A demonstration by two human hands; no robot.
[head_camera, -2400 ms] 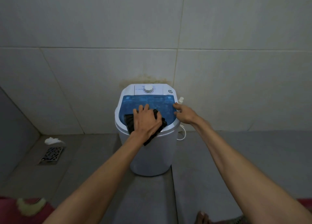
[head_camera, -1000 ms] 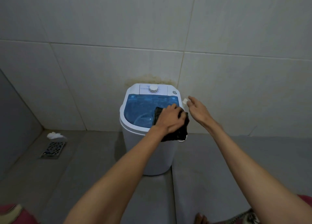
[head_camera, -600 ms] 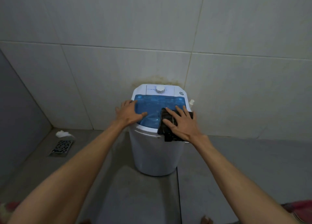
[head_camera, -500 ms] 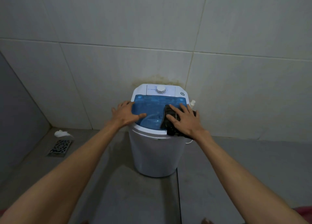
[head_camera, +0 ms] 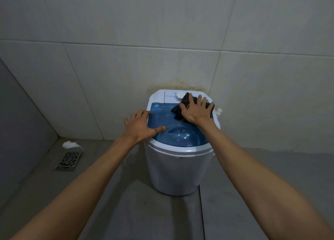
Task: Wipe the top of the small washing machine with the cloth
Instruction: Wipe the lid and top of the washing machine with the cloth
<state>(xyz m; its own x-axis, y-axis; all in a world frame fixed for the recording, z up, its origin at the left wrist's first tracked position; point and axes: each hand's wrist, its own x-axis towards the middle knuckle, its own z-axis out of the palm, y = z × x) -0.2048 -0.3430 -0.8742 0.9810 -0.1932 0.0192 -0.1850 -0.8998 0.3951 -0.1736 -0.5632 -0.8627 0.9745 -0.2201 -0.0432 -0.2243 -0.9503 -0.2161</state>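
Observation:
A small white washing machine (head_camera: 175,169) with a translucent blue lid (head_camera: 179,134) stands on the grey floor against the tiled wall. A dark cloth (head_camera: 178,111) lies on the lid's far right, reaching onto the white control panel beside the round dial (head_camera: 179,96). My right hand (head_camera: 196,111) presses flat on the cloth, fingers spread. My left hand (head_camera: 141,126) rests on the machine's left rim, fingers apart, thumb on the blue lid, holding nothing.
A metal floor drain (head_camera: 69,160) lies at the left with a crumpled white wad (head_camera: 70,144) behind it. A small white cap (head_camera: 219,111) sticks out at the machine's right side. The tiled wall stands directly behind the machine; a grey wall closes the left.
The cloth passed from my left hand to my right. My right hand has slid it from the lid's near right up to the far right by the dial. My left hand stays on the left rim.

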